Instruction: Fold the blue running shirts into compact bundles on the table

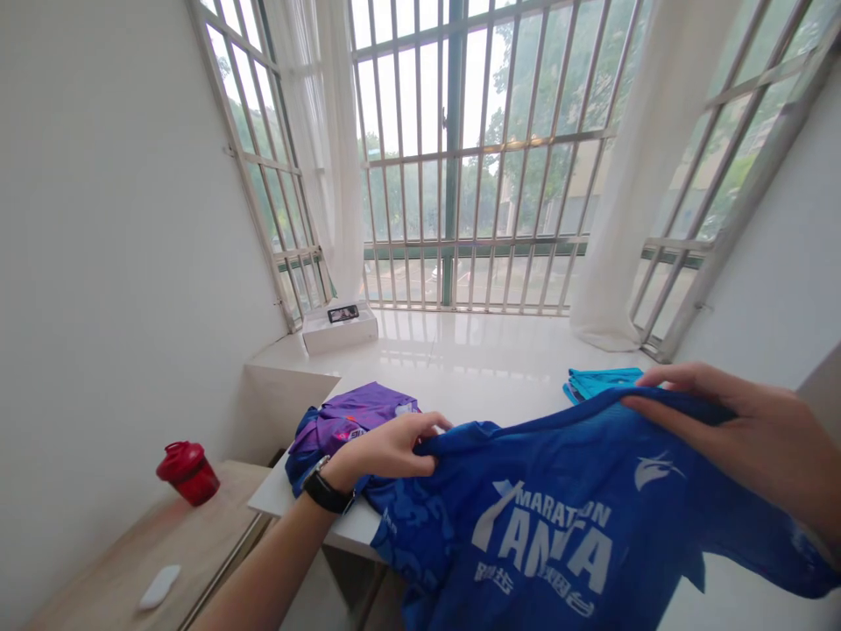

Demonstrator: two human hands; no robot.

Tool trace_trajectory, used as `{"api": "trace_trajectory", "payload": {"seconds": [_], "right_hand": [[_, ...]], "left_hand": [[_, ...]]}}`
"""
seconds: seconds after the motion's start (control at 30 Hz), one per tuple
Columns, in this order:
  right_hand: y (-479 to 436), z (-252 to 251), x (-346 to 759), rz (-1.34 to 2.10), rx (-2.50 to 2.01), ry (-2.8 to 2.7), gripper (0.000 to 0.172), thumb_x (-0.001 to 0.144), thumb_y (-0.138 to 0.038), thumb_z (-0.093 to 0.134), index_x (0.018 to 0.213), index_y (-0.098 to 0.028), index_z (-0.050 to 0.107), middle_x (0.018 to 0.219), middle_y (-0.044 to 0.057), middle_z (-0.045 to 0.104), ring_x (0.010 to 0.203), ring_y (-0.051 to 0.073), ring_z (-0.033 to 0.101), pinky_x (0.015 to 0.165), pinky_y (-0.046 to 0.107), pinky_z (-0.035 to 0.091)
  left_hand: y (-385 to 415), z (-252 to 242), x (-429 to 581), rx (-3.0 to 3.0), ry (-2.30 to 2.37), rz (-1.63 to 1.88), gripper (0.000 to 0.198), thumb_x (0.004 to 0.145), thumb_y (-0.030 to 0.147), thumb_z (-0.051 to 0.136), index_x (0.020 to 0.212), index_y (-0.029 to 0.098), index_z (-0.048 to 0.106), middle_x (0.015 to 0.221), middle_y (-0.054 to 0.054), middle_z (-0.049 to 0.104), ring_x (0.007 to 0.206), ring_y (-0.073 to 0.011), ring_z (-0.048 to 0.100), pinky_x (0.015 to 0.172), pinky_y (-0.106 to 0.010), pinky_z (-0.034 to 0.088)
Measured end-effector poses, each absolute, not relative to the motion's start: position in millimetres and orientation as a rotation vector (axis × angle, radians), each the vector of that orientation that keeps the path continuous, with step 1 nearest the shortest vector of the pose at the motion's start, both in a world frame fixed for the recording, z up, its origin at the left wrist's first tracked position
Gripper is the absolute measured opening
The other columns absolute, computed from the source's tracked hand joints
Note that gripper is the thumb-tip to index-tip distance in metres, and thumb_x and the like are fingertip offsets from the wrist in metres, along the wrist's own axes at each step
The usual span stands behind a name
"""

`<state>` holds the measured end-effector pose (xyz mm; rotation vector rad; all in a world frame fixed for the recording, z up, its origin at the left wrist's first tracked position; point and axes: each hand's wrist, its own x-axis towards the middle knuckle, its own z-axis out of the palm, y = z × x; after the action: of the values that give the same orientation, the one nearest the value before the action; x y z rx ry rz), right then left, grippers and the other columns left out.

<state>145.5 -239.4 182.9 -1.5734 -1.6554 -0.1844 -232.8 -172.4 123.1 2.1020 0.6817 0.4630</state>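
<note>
Both of my hands hold up a blue marathon T-shirt (558, 526) with white lettering on its front. My left hand (385, 451), with a black wristwatch (327, 486) on its wrist, pinches the shirt's edge near the neck. My right hand (723, 429) grips the opposite shoulder edge. Just beyond my left hand, a folded purple garment (348, 425) lies on the white sill (460, 350). A folded turquoise garment (597, 383) lies there too, partly hidden behind the blue shirt, close to my right hand.
A white box (340, 331) with a dark object on top stands at the sill's far left. On a lower wooden table (164, 543) are a red shaker bottle (189, 473) and a small white object (159, 586). Barred windows and white curtains (644, 175) rise behind the sill.
</note>
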Motion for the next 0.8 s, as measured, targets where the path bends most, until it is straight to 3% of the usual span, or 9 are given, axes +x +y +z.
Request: {"api": "trace_trajectory", "payload": {"seconds": [0.07, 0.17, 0.33, 0.47, 0.63, 0.73, 0.8], "right_hand": [[-243, 185, 148, -0.235, -1.578, -1.635, 0.062, 0.062, -0.089, 0.056, 0.079, -0.031, 0.071, 0.078, 0.000, 0.074, 0.066, 0.023, 0.068, 0.068, 0.036, 0.053], [-248, 188, 154, -0.275, -1.609, -1.607, 0.066, 0.060, -0.092, 0.053, 0.078, -0.032, 0.071, 0.071, 0.000, 0.072, 0.058, 0.021, 0.065, 0.061, 0.036, 0.053], [-241, 185, 174, -0.163, -1.574, -1.685, 0.066, 0.053, -0.087, 0.066, 0.087, -0.032, 0.073, 0.073, 0.001, 0.070, 0.065, 0.023, 0.069, 0.064, 0.036, 0.057], [-233, 166, 190, 0.279, -1.599, -1.967, 0.059, 0.058, -0.070, 0.077, 0.104, -0.033, 0.074, 0.083, 0.003, 0.071, 0.070, 0.024, 0.070, 0.067, 0.036, 0.060], [-236, 136, 215, 0.792, -1.632, -2.178, 0.050, 0.068, -0.051, 0.079, 0.116, -0.039, 0.072, 0.113, 0.010, 0.074, 0.095, 0.031, 0.072, 0.078, 0.038, 0.061], [-239, 122, 229, 0.822, -1.715, -2.123, 0.049, 0.055, -0.045, 0.087, 0.103, -0.041, 0.076, 0.106, 0.010, 0.075, 0.094, 0.031, 0.072, 0.076, 0.036, 0.061], [-237, 114, 228, 0.624, -1.736, -2.043, 0.046, 0.051, -0.047, 0.087, 0.095, -0.040, 0.077, 0.100, 0.011, 0.075, 0.089, 0.030, 0.072, 0.074, 0.036, 0.060]], "left_hand": [[-168, 93, -236, 2.093, 0.695, 0.364, 0.013, 0.082, 0.022, 0.060, 0.092, 0.016, 0.067, 0.073, 0.003, 0.056, 0.068, -0.0121, 0.049, 0.064, -0.023, 0.040], [-166, 61, -244, 1.981, 0.797, 0.454, 0.027, 0.091, 0.037, 0.058, 0.078, 0.015, 0.064, 0.065, 0.004, 0.049, 0.063, -0.0109, 0.045, 0.061, -0.022, 0.038], [-171, 70, -258, 1.400, 0.845, 0.990, 0.037, 0.090, 0.054, 0.062, 0.082, 0.018, 0.055, 0.072, 0.004, 0.049, 0.063, -0.0092, 0.044, 0.061, -0.020, 0.040], [-179, 99, -268, 1.237, 0.860, 1.194, 0.039, 0.086, 0.056, 0.067, 0.086, 0.020, 0.053, 0.069, 0.006, 0.047, 0.058, -0.0083, 0.041, 0.055, -0.017, 0.038], [-192, 124, -289, 1.723, 1.002, 1.004, 0.035, 0.094, 0.052, 0.056, 0.086, 0.019, 0.060, 0.070, 0.004, 0.048, 0.063, -0.0107, 0.041, 0.058, -0.019, 0.037], [-202, 138, -302, 1.904, 0.947, 0.768, 0.033, 0.092, 0.050, 0.059, 0.083, 0.018, 0.063, 0.072, 0.002, 0.053, 0.065, -0.0126, 0.045, 0.060, -0.021, 0.040], [-208, 146, -309, 1.920, 0.895, 0.646, 0.031, 0.084, 0.049, 0.070, 0.084, 0.018, 0.065, 0.074, 0.000, 0.057, 0.066, -0.0141, 0.049, 0.059, -0.022, 0.041]]}}
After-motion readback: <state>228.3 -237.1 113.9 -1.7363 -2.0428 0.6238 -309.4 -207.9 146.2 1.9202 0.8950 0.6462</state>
